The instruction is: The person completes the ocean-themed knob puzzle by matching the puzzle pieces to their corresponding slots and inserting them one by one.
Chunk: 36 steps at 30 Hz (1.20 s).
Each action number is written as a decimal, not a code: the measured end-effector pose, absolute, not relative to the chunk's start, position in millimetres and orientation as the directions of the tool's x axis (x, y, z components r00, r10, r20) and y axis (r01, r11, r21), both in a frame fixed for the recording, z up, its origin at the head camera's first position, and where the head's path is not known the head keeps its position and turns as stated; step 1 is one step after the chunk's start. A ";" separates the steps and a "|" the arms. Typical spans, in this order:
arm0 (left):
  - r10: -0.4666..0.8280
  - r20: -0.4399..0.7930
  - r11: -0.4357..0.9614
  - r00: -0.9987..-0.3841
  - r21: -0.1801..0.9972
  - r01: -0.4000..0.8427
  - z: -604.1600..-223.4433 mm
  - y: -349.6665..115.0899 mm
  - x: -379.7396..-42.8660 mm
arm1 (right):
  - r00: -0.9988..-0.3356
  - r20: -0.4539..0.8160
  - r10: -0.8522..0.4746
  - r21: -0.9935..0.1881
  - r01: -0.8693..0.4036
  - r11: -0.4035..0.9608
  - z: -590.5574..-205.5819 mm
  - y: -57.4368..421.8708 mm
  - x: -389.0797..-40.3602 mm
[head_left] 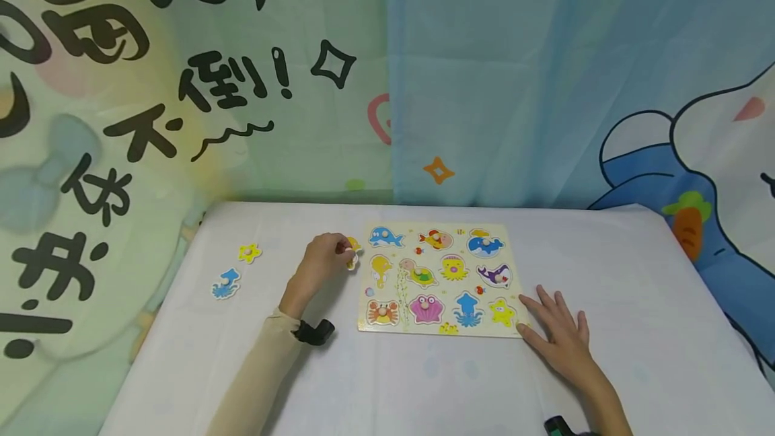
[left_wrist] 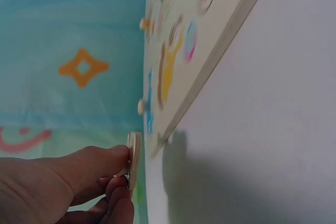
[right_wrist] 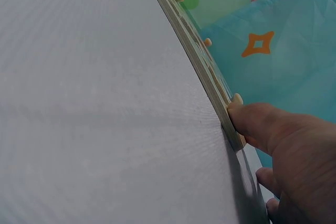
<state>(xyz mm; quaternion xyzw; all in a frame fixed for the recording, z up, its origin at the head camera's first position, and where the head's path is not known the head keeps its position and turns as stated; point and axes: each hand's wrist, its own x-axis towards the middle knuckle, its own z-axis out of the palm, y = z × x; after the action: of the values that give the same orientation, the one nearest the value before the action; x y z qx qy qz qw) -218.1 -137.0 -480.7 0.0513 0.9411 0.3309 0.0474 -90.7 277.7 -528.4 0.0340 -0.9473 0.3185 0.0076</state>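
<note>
My left hand (head_left: pixel 319 261) pinches a small yellow wooden puzzle piece (head_left: pixel 354 254) just off the board's left edge. In the left wrist view the piece (left_wrist: pixel 135 160) is seen edge-on between thumb and fingers, so its picture is hidden. Sea animals cover the cream puzzle board (head_left: pixel 369 293), among them a crab (head_left: pixel 383 313), a turtle (head_left: pixel 422 276) and a yellow seahorse shape (head_left: pixel 381 270). Several carry small knobs. My right hand (head_left: pixel 563 342) lies with spread fingers at the board's lower right corner, its thumb (right_wrist: pixel 257 121) touching the edge.
Two loose pieces, a yellow star (head_left: pixel 249 253) and a blue squid (head_left: pixel 226 284), lie on the left of the white-covered table (head_left: pixel 436 389). Printed curtains (head_left: pixel 484 86) hang behind the table's far edge. Each wrist wears a black camera band (head_left: pixel 315 333).
</note>
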 end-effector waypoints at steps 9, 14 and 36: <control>0.238 -0.082 0.774 -0.968 0.617 0.139 -491.0 -104.0 -203.1 | -0.998 0.014 -0.054 -0.597 -0.052 0.800 -530.4 277.7 -90.0; 0.293 -0.099 0.793 -0.951 0.581 0.184 -493.7 -91.4 -200.4 | -0.998 0.005 -0.057 -0.604 -0.048 0.795 -530.5 276.6 -90.3; 0.311 -0.036 0.829 -0.950 0.500 0.253 -496.4 -77.7 -195.4 | -0.998 0.017 -0.061 -0.613 -0.059 0.788 -526.5 277.9 -90.5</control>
<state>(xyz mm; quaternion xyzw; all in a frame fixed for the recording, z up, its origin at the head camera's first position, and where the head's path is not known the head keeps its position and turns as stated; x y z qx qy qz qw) -195.4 -77.7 -496.4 0.1478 0.9544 0.2527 0.0580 -90.5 277.9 -526.5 0.0318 -0.9455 0.3240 -0.0019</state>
